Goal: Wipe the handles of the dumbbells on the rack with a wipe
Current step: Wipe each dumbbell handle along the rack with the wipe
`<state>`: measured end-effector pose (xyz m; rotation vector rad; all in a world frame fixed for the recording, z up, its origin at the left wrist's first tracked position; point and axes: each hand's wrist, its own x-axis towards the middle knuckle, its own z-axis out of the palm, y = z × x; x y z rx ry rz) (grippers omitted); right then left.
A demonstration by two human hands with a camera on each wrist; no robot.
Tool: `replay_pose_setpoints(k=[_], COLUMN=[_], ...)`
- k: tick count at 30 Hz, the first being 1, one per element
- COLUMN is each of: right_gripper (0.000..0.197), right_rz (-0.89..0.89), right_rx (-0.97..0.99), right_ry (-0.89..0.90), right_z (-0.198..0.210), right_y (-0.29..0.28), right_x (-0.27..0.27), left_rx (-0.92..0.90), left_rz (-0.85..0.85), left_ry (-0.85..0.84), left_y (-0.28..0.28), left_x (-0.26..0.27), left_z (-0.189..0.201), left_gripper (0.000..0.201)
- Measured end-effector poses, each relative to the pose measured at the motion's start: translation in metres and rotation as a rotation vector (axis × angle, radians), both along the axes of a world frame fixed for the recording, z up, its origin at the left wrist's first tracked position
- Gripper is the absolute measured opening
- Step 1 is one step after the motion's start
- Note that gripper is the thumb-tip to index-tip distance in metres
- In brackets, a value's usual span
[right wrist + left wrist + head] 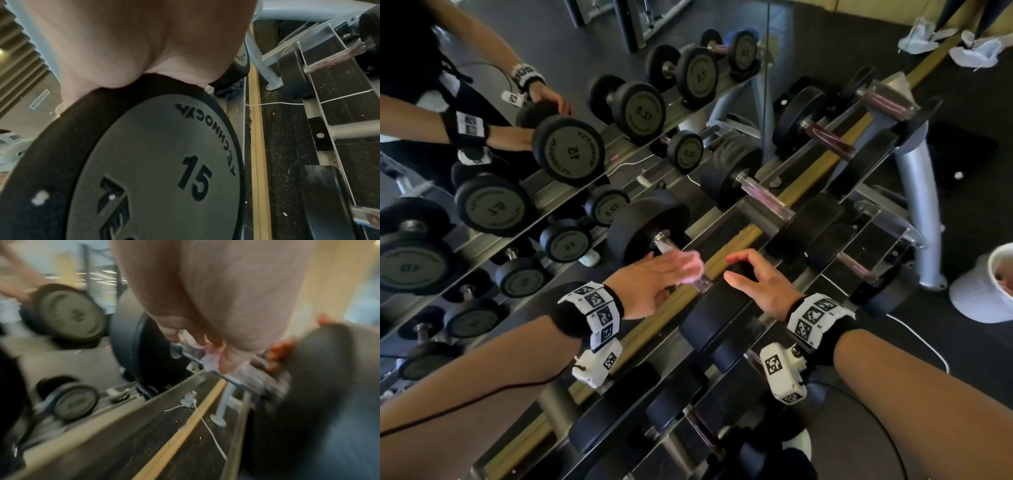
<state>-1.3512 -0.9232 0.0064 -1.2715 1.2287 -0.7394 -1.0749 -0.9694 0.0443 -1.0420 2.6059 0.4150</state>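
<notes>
On one dumbbell [650,219] rest two hands [650,284] [760,284], one wipe [693,269].

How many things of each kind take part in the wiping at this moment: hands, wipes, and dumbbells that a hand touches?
Hands: 2 (left hand, right hand)
Wipes: 1 (wipe, under the left hand)
Dumbbells touched: 1 (dumbbell, marked 15)
Total: 4

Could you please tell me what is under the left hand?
A pale crumpled wipe against the shiny dumbbell handle; the left hand hides the handle's middle.
</notes>
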Motion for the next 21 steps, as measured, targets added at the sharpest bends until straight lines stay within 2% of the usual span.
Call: replay_pose_setpoints(k=[2,4,6,9,12,14,17,19,21], right_gripper=[0.032,0.032,0.032,0.033,0.037,0.046,0.055,0.054,0.044], right_rz=[0.004,0.009,0.011,0.001,0.006,0.009,0.011,0.007,0.002], right_rx=[0.012,0.01,0.002,-0.001,0.009,0.017,0.032,0.031,0.031], right_ry=[-0.007,-0.003,0.002,0.0,-0.013,-0.027,-0.029,-0.028,-0.033], right_z=[0.0,0.0,0.0,-0.001,-0.001,-0.001,-0.001,-0.001,-0.002], right_y=[-0.001,-0.001,-0.001,0.0,0.0,-0.001,-0.002,-0.002,-0.002], right_x=[0.0,-0.001,0.0,-0.001,-0.001,-0.001,-0.001,-0.001,-0.002], left_rx=[0.014,-0.035,-0.055,-0.035,-0.017,0.017,0.077,0.081,0.1], left_rz=[0.172,0.214,0.099,-0.147,-0.17,-0.043,0.252,0.335,0.35], left_ry=[0.17,0.242,0.184,-0.029,-0.091,-0.043,0.061,0.055,0.038], left_y=[-0.005,-0.002,0.007,0.02,0.012,0.009,0.006,0.005,0.007], left_x=[0.0,-0.002,-0.006,-0.011,-0.005,0.001,0.003,-0.002,-0.007], left_z=[0.005,0.007,0.002,-0.01,-0.01,-0.008,-0.006,-0.004,-0.002], left_gripper=[0.078,0.077,0.083,0.093,0.104,0.107,0.101,0.094,0.091])
